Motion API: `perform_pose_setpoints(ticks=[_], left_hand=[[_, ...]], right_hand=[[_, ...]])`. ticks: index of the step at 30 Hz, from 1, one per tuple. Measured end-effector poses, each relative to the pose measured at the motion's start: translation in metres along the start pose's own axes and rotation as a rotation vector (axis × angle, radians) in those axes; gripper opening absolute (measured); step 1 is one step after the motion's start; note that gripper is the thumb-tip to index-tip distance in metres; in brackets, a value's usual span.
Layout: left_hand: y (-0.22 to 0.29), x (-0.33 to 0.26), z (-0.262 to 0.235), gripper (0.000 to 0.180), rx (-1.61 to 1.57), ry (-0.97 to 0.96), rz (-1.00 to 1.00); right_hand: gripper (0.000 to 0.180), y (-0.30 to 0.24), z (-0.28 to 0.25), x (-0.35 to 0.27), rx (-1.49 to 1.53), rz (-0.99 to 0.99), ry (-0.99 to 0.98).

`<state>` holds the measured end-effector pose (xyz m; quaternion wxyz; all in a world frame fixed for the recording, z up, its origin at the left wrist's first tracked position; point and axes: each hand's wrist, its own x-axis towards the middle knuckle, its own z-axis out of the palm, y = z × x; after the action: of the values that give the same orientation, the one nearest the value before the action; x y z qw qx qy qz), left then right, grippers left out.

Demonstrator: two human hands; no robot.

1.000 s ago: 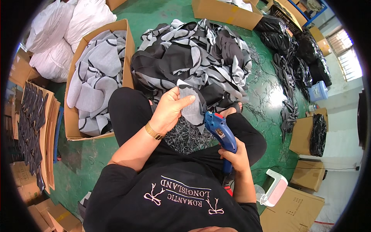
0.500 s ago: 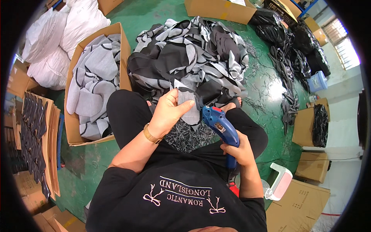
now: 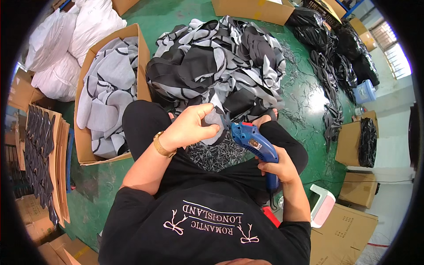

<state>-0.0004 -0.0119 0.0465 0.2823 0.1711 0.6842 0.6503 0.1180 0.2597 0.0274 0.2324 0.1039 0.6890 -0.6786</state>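
Note:
My left hand [image 3: 187,127] pinches a small grey fabric piece [image 3: 213,118] with a dark edge; thumb and fingers cover part of it. My right hand [image 3: 282,168] is wrapped round the handle of blue electric scissors [image 3: 258,143], whose cord runs down from the grip. The cutting head meets or lies close against the right edge of the piece; exact contact is hard to make out. Beyond both hands rises a big heap of grey and black fabric pieces [image 3: 201,62]. Thin fabric trimmings [image 3: 214,154] lie between my crossed legs.
On the left stands an open cardboard box [image 3: 144,66] of grey fabric pieces, with white sacks [image 3: 95,31] behind it. Black plastic bags [image 3: 309,37] line the far right. A white and pink stool-like object [image 3: 323,207] and flat cardboard [image 3: 344,234] lie near right.
My left hand has turned over the fabric piece and covers more of it; the piece has tilted. My right hand and the electric scissors have shifted slightly right.

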Motion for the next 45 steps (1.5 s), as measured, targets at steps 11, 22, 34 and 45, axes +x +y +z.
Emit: perform_pose_setpoints(ticks=[11,22,34,45], left_hand=[[-0.009,0.005,-0.007,0.02,0.202,-0.242,0.128],[-0.054,0.015,0.036,0.016,-0.22,-0.141,0.105],[-0.091,0.042,0.038,0.043,-1.38,-0.109,-0.189],[-0.061,0.038,0.031,0.022,-0.903,0.328,0.109]], right_hand=[[0.038,-0.011,-0.001,0.008,-0.062,-0.023,-0.071],[0.039,-0.02,0.036,0.05,-0.101,-0.354,0.239],[0.037,-0.013,0.043,0.047,0.044,-0.274,0.226],[0.039,0.013,0.015,0.01,0.159,-0.145,0.192]])
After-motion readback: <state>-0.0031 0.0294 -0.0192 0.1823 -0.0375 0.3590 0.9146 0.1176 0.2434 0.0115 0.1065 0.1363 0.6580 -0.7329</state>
